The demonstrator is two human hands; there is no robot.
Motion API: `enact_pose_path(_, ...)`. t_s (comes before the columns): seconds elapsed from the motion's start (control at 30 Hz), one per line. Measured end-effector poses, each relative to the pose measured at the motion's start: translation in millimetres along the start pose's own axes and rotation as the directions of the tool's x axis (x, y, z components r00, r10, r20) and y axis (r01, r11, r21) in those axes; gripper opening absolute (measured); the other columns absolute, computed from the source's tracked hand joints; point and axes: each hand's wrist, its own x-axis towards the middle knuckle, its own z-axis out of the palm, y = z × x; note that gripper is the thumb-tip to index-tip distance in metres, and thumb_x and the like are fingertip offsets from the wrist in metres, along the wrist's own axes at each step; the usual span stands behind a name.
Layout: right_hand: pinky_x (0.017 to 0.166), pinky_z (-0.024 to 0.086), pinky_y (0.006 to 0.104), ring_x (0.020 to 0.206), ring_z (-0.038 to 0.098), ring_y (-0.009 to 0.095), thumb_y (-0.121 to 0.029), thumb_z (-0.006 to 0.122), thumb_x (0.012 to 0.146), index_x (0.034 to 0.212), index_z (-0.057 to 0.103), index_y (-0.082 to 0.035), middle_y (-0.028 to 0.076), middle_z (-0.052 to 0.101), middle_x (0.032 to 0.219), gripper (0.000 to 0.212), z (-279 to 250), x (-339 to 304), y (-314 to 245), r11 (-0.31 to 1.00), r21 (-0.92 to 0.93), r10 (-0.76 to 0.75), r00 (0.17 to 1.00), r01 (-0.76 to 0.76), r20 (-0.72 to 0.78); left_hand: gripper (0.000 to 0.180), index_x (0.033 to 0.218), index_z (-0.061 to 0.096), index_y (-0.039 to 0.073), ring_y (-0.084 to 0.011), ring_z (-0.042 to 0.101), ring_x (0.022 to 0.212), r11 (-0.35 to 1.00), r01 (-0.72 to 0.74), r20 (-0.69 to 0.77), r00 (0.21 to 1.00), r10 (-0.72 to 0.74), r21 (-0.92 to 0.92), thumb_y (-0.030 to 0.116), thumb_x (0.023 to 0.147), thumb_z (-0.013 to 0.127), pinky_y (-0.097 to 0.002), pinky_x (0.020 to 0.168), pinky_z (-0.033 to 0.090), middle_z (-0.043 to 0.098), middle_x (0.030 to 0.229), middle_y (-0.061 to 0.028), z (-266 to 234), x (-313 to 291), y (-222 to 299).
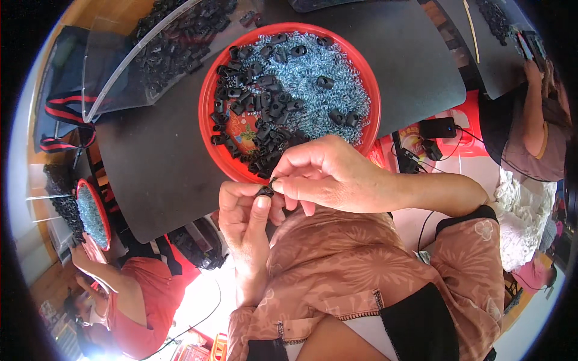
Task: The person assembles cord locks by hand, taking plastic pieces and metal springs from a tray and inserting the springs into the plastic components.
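Just in front of the near rim of a round red tray [374, 99], my two hands meet. Between the thumb and fingers of my left hand [245, 219] is a small black plastic cord lock [265, 191], with a round opening showing. My right hand [328, 174] comes in from the right, its thumb and forefinger pinched at the top of the same piece. Whatever else those fingertips hold is too small to make out. Many loose black cord-lock parts [274, 108] fill the tray's left and near side. Small silvery metal springs [313, 60] are heaped on its right and far side.
The tray stands on a dark table [150, 180]. A clear plastic bin [114, 84] with more black parts is at the far left. Co-workers sit at the left [144, 301] and right [530, 132]. A black power adapter [438, 127] with cables lies to the right.
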Motion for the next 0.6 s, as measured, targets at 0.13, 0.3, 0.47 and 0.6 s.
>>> enact_pose_path(0.13, 0.055, 0.05, 0.0225, 0.064, 0.062, 0.009, -0.009, 0.061, 0.092, 0.095, 0.062, 0.005, 0.006, 0.065, 0.079, 0.014, -2.0, 1.3, 5.7, 0.984, -0.143, -0.102, 0.995, 0.102, 0.005, 0.011, 0.103, 0.047, 0.003, -0.0087, 0.054, 0.065, 0.999, 0.004, -0.005, 1.0, -0.004, 0.037, 0.002, 0.094, 0.054, -0.0212, 0.061, 0.045, 0.063, 0.081, -0.0085, 1.5, -1.4, 0.8)
enact_pose_path(0.3, 0.056, 0.051, 0.0318, 0.063, 0.068, 0.023, -0.011, 0.065, 0.083, 0.079, 0.063, 0.007, 0.018, 0.066, 0.068, 0.018, -5.9, 2.5, -4.3, 0.971, -0.2, -0.132, 0.991, 0.129, -0.002, 0.011, 0.102, 0.047, 0.002, -0.0087, 0.055, 0.066, 0.996, 0.024, 0.014, 1.0, -0.026, 0.081, -0.002, 0.094, 0.053, -0.0204, 0.061, 0.046, 0.064, 0.083, -0.0095, 1.4, -2.5, 1.8)
enact_pose_path(0.47, 0.054, 0.05, 0.0265, 0.063, 0.068, 0.014, -0.005, 0.064, 0.087, 0.085, 0.059, 0.005, 0.011, 0.065, 0.069, 0.012, -6.5, 1.3, -7.9, 0.925, -0.352, -0.113, 0.988, 0.143, 0.103, 0.01, 0.098, 0.046, 0.001, -0.0077, 0.05, 0.061, 0.919, -0.146, 0.079, 0.989, 0.125, 0.367, -0.003, 0.093, 0.054, -0.0206, 0.056, 0.041, 0.06, 0.081, -0.0078, -0.2, -2.8, -5.0)
enact_pose_path(0.6, 0.055, 0.05, 0.0253, 0.063, 0.069, 0.015, -0.005, 0.064, 0.088, 0.081, 0.059, 0.005, 0.011, 0.065, 0.067, 0.013, -9.9, -0.8, -7.5, 0.933, -0.325, -0.141, 0.988, 0.156, 0.071, 0.012, 0.098, 0.045, 0.001, -0.0074, 0.05, 0.061, 0.915, -0.158, 0.105, 0.986, 0.127, 0.371, -0.004, 0.092, 0.054, -0.0193, 0.056, 0.041, 0.059, 0.081, -0.0076, 3.3, -4.2, -0.2)
